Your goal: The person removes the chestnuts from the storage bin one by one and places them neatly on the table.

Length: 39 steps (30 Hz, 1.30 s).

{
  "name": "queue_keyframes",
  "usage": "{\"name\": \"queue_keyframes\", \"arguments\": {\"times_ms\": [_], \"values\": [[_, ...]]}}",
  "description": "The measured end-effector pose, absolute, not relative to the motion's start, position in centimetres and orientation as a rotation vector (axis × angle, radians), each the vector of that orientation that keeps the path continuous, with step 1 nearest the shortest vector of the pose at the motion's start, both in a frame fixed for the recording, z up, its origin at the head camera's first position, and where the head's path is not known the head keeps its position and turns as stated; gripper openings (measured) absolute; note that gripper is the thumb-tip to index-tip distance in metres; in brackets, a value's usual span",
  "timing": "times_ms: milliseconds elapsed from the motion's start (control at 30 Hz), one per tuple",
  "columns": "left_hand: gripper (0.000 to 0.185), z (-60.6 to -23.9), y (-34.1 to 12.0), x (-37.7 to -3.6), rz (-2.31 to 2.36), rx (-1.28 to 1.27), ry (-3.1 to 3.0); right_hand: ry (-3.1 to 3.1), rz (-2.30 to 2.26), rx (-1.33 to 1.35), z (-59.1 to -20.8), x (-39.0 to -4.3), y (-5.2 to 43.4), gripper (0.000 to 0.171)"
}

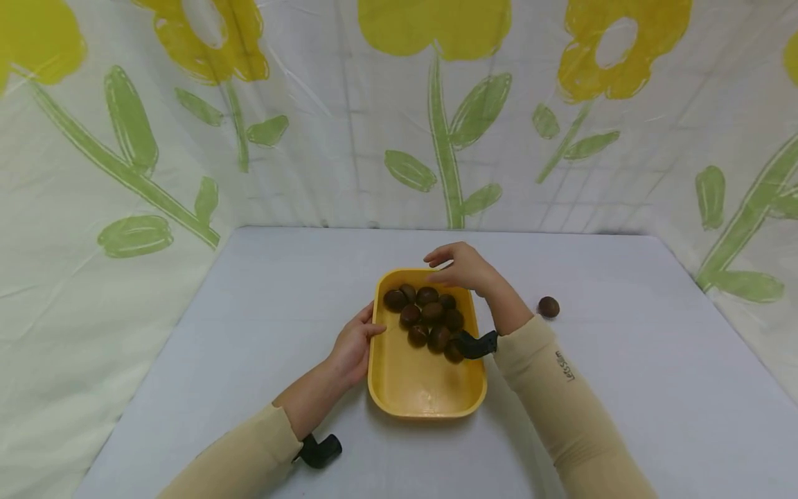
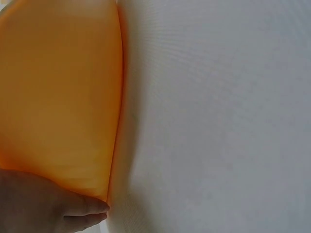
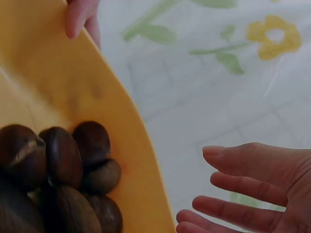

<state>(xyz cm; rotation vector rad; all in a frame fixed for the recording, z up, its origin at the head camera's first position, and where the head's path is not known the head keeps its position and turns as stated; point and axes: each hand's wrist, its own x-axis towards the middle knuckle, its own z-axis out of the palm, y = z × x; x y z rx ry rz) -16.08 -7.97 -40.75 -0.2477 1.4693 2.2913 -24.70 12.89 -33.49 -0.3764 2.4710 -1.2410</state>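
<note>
Yellow tray [image 1: 414,391] held by left hand [image 1: 354,350]; right hand [image 1: 464,269] spread at far rim

Tray: over the middle of the white counter [image 1: 636,360], long side running away from the person; whether its base lies flat on the surface cannot be told. Contents: a cluster of brown chestnuts [image 1: 432,313], gathered in the far half and toward the right wall, several touching; near half of the tray floor bare. One single chestnut [image 1: 548,307] on the counter, right of the tray, beyond the right forearm.

Left hand: pinches the left wall, thumb over the rim on the inner side, other fingers outside.

Right hand: fingers extended and parted, thumb apart, nothing held; located near the far right corner of the tray. Contact with the rim: cannot tell.

Both arms: beige sleeves [image 1: 570,409], a black device [image 1: 476,344] at each wrist. Behind the counter: pale sheet [image 1: 312,173] printed with yellow flowers and green stems.
</note>
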Motion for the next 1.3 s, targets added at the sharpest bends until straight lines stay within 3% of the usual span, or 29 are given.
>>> {"name": "queue_keyframes", "arguments": {"times_ms": [767, 1033, 1300], "values": [[0.063, -40.7, -8.0, -16.0, 2.288, -0.222, 1.440, 2.405, -1.088, -0.322, -36.4, -25.2, 6.6, 0.040], [0.063, -40.5, -7.9, -15.9, 2.285, -0.234, 1.434, 2.527, -0.814, -0.523, -37.4, -24.7, 5.2, 0.024], [0.063, -40.5, -8.0, -16.0, 2.310, -0.201, 1.421, 2.615, -0.712, -0.549, -37.8, -24.4, 4.1, 0.017]]}}
